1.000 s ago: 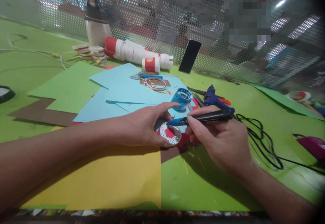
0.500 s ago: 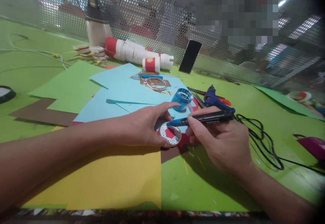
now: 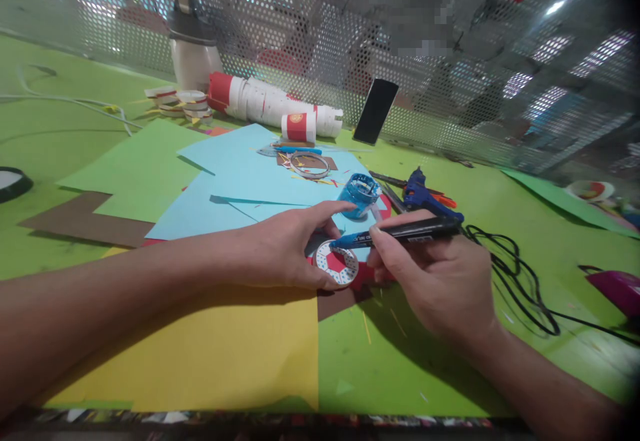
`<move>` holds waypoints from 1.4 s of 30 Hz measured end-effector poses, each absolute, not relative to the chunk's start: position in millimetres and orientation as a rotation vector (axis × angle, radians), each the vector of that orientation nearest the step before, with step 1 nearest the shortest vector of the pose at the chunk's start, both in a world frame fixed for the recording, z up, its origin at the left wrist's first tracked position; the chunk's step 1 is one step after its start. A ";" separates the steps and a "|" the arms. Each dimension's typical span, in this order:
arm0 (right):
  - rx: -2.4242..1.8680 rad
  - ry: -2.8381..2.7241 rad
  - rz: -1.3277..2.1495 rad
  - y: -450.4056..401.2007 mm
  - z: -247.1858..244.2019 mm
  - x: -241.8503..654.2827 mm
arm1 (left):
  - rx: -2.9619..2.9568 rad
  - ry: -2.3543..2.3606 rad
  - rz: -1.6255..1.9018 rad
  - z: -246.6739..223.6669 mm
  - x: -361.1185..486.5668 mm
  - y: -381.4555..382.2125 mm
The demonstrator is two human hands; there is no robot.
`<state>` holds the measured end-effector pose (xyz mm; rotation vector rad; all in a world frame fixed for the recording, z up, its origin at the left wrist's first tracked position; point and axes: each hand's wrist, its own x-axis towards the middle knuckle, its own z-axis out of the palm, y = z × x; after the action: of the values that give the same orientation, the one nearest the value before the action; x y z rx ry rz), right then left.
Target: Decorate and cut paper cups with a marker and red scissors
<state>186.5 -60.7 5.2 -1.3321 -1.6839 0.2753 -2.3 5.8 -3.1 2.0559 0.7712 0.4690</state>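
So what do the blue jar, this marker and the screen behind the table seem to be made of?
Jar: glass or clear plastic, glossy; blue shows through its walls.
Marker: probably hard plastic, smooth, with a sheen on the black barrel.
Screen: likely sheet metal, grey, with regular round holes, though plastic is possible.

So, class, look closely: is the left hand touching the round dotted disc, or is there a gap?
Touching. The head view shows the left hand with its thumb against the lower left rim of the round dotted disc.
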 end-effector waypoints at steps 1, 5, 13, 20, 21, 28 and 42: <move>-1.336 -1.687 0.264 -60.7 4.9 186.5 | 2.056 0.770 0.471 -3.0 -2.2 5.8; -1.337 -1.688 0.276 -61.0 5.0 185.5 | 2.053 0.782 0.465 -1.3 -1.7 5.2; -1.316 -1.739 0.247 -59.9 5.0 185.7 | 2.028 0.807 0.472 -1.1 -1.2 4.7; -1.267 -1.794 0.008 -59.8 3.7 182.5 | 2.056 0.792 0.477 -1.9 -0.9 5.8; -1.260 -1.796 -0.005 -59.9 3.4 182.3 | 2.057 0.791 0.481 -2.1 -0.8 5.6; -1.262 -1.776 0.034 -61.0 3.2 181.2 | 2.080 0.807 0.480 -1.5 -0.9 5.2; -1.321 -1.571 0.249 -62.7 1.7 180.1 | 2.064 0.819 0.458 -0.5 -2.2 5.5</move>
<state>180.1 -62.7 1.7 -1.3208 -1.5713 0.2490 -2.2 5.5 -0.5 2.0635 0.8186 0.4584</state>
